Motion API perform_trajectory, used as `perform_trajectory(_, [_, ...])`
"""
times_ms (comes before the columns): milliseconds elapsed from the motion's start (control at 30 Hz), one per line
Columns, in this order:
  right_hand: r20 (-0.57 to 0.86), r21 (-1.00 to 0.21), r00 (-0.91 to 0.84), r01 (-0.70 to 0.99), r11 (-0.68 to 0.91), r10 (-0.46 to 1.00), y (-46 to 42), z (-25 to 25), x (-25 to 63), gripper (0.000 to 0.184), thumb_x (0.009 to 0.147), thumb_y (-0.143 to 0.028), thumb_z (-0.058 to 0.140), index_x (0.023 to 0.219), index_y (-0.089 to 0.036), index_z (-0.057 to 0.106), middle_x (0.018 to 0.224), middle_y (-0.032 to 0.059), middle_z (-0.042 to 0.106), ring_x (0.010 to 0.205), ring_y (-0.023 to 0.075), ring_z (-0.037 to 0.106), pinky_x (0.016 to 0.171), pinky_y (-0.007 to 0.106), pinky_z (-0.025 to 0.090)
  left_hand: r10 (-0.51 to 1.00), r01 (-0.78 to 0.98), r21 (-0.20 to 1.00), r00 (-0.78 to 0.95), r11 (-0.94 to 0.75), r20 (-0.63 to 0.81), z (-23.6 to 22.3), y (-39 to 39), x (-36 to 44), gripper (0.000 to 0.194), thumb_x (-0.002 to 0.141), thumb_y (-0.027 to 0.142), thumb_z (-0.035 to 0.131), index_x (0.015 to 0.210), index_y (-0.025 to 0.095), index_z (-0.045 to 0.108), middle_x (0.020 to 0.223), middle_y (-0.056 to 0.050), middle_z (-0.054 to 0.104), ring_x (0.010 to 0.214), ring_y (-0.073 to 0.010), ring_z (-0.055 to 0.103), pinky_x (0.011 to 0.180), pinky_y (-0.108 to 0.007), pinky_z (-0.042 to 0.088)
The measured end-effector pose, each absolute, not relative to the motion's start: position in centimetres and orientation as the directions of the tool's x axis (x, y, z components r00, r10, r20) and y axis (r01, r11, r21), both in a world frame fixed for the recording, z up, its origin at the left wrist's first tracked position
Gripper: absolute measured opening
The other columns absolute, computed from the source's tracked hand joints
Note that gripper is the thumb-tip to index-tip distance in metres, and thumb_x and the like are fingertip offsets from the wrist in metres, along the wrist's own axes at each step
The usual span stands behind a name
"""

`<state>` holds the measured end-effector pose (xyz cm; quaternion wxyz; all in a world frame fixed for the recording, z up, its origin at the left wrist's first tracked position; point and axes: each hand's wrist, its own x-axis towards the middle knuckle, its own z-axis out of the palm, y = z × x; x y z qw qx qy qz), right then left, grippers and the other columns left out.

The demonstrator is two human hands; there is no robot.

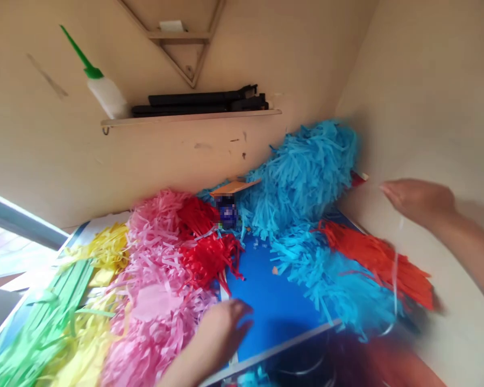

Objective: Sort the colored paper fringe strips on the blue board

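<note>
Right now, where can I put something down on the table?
On the bare blue patch between red fringe and blue fringe; the left hand is at its left edge. Tiny bits dot its back. Pink fringe, yellow fringe and green fringe crowd the left; a blue heap crowds the back.

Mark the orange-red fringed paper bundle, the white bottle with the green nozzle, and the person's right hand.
Orange-red fringed paper bundle (369, 255): head view, middle of its strips.
White bottle with green nozzle (107, 97): head view, its white body.
Right hand (424, 201): head view, middle of the hand.
</note>
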<state>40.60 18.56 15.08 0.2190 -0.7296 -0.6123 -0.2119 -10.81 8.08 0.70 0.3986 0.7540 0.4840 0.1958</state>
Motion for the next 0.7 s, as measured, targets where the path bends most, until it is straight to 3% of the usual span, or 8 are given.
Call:
perform_trajectory(100, [0.394,0.11,-0.035,0.994,-0.009,0.919,19.6,9.8,39.0,0.051,0.105,-0.043,0.039,0.101,-0.009,0.076,0.105,0.0221,0.073,0.094,0.0223,0.067,0.08,0.037,0.045,0.943,0.866,0.408,0.331,-0.291,-0.032,4.4,13.8,-15.7,0.029,0.092,0.031,0.048,0.101,0.026,0.075,0.102,-0.009,0.076,0.089,-0.0251,0.071,0.078,-0.035,0.053])
perform_trajectory(200, [0.467,0.117,-0.156,0.987,0.114,0.87,19.3,5.2,34.5,0.043,0.102,-0.04,0.044,0.117,-0.01,0.071,0.121,0.0226,0.067,0.105,0.0305,0.063,0.091,0.044,0.046,0.976,0.929,0.309,0.216,-0.203,-0.007,4.6,18.5,-18.9,0.029,0.09,0.025,0.047,0.101,0.021,0.074,0.111,-0.013,0.074,0.098,-0.0286,0.07,0.085,-0.039,0.052])
perform_trajectory(333, [0.425,-0.19,-0.299,0.893,0.407,0.854,17.8,1.7,24.3,0.03,0.098,-0.036,0.049,0.116,-0.024,0.07,0.118,0.0124,0.069,0.108,0.0314,0.063,0.095,0.05,0.05,0.993,0.963,0.246,0.114,-0.113,0.01,1.8,22.0,-19.8,0.035,0.086,0.032,0.058,0.117,0.018,0.067,0.125,-0.017,0.068,0.116,-0.0327,0.062,0.098,-0.045,0.045])
perform_trajectory(400, [0.344,-0.341,-0.391,0.795,0.502,0.854,17.2,0.7,18.8,0.026,0.096,-0.029,0.052,0.112,-0.024,0.072,0.119,0.0114,0.069,0.107,0.03,0.064,0.094,0.05,0.051,0.996,0.968,0.236,0.088,-0.083,-0.009,0.8,22.8,-19.7,0.03,0.08,0.028,0.064,0.107,0.019,0.07,0.112,-0.016,0.074,0.109,-0.0333,0.065,0.096,-0.046,0.045])
perform_trajectory(433, [0.334,-0.359,-0.431,0.764,0.536,0.839,17.1,0.3,16.4,0.023,0.095,-0.028,0.055,0.11,-0.024,0.072,0.117,0.0095,0.07,0.106,0.0279,0.065,0.094,0.047,0.052,0.996,0.967,0.242,0.084,-0.077,-0.018,0.6,23.0,-19.8,0.023,0.078,0.025,0.064,0.099,0.02,0.071,0.104,-0.014,0.076,0.102,-0.0322,0.068,0.092,-0.044,0.046])
perform_trajectory(533, [0.311,-0.486,-0.503,0.645,0.59,0.807,17.0,-0.6,10.9,0.019,0.091,-0.024,0.062,0.108,-0.022,0.072,0.112,0.0084,0.072,0.103,0.0245,0.066,0.093,0.041,0.053,0.995,0.947,0.307,0.096,-0.091,-0.001,1.2,23.4,-20.7,0.019,0.081,0.021,0.055,0.089,0.022,0.072,0.092,-0.008,0.078,0.088,-0.0259,0.072,0.082,-0.035,0.05])
perform_trajectory(700, [0.345,-0.662,-0.472,0.491,0.567,0.811,18.7,-0.4,5.8,0.019,0.089,-0.017,0.065,0.107,-0.02,0.071,0.108,0.0078,0.073,0.101,0.0223,0.067,0.093,0.038,0.053,0.984,0.893,0.422,0.099,-0.153,0.147,3.4,22.9,-22.7,0.029,0.088,0.034,0.047,0.103,0.023,0.068,0.108,-0.005,0.077,0.098,-0.0231,0.071,0.086,-0.032,0.052])
